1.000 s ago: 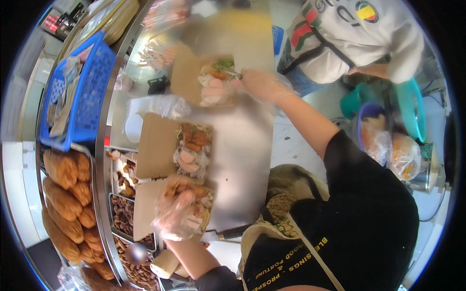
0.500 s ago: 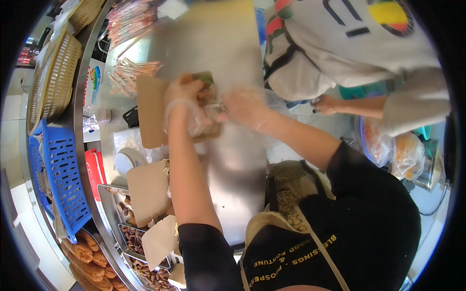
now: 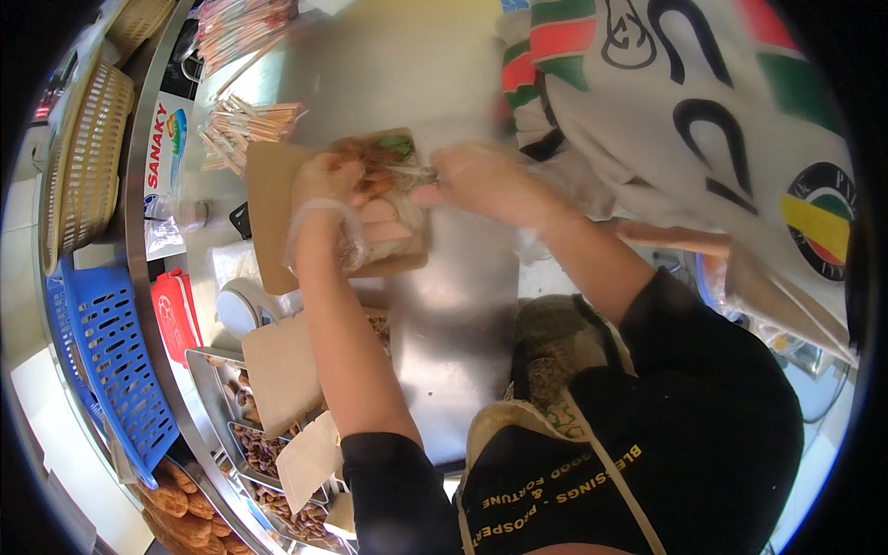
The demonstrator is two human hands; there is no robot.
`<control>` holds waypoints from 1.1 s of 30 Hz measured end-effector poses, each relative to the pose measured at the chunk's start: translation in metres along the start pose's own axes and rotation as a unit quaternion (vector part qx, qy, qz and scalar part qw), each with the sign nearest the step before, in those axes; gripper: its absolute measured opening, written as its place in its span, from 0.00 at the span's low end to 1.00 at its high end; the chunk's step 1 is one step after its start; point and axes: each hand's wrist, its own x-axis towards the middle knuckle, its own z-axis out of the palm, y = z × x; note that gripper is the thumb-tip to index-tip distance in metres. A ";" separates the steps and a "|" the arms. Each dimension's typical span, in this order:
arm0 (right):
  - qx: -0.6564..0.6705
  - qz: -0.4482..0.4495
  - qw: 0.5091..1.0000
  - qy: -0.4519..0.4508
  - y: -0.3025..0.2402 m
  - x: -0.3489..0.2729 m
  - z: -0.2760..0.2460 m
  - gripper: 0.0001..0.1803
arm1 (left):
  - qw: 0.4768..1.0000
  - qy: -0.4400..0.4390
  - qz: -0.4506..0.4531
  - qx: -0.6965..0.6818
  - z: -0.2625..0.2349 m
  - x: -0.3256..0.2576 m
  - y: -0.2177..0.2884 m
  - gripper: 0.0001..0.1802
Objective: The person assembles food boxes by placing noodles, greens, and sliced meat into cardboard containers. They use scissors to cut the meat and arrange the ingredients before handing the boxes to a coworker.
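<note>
Fingers of the left hand (image 3: 326, 182) curl on brown food (image 3: 377, 183) in the far cardboard box (image 3: 266, 217) on the steel counter (image 3: 449, 356); the right hand (image 3: 476, 182), alongside, is too blurred to tell its grip. Both forearms stretch forward; a second ago, the left hand covered the nearest box (image 3: 308, 458).

One head-worn fisheye looks down at the counter (image 3: 453, 347), seemingly close.

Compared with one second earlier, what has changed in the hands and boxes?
The left hand moved forward from the nearest box to the farthest box; blur hides whether it grips anything. The right hand stayed at the farthest box. Those two boxes and the middle box remain open.
</note>
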 end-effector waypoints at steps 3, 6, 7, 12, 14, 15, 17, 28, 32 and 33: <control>-0.051 -0.001 0.998 -0.034 0.001 0.013 0.013 0.30 | 0.987 0.061 0.070 0.134 0.000 -0.007 -0.001 0.20; -0.034 -0.020 0.998 -0.047 0.007 0.013 0.014 0.35 | 0.987 0.077 0.083 0.112 -0.004 -0.011 -0.003 0.19; -0.012 -0.030 0.998 -0.045 0.008 0.007 0.013 0.39 | 0.993 0.065 0.055 0.087 -0.006 -0.010 -0.003 0.18; 0.405 0.128 0.883 -0.199 -0.009 -0.030 0.007 0.39 | 0.980 -0.059 -0.013 -0.191 -0.023 -0.020 -0.002 0.16; 0.515 0.103 0.818 -0.233 -0.021 -0.035 0.008 0.42 | 0.970 -0.063 -0.004 -0.235 -0.025 -0.027 0.001 0.16; 0.512 0.074 0.830 -0.210 -0.024 -0.036 0.009 0.45 | 0.964 -0.063 0.002 -0.260 -0.024 -0.030 0.002 0.17; 0.469 0.066 0.856 -0.205 -0.035 -0.017 0.015 0.54 | 0.960 -0.047 0.008 -0.277 -0.023 -0.034 0.005 0.16; 0.415 -0.048 0.867 -0.272 -0.030 0.020 0.014 0.47 | 0.989 0.028 -0.051 0.137 -0.004 -0.009 0.003 0.14; 0.410 0.013 0.877 -0.251 -0.039 0.015 0.024 0.42 | 0.980 0.074 -0.079 0.168 0.001 -0.004 0.008 0.14; 0.399 0.015 0.888 -0.228 -0.038 0.015 0.028 0.42 | 0.979 0.094 -0.067 0.168 0.001 -0.007 0.009 0.14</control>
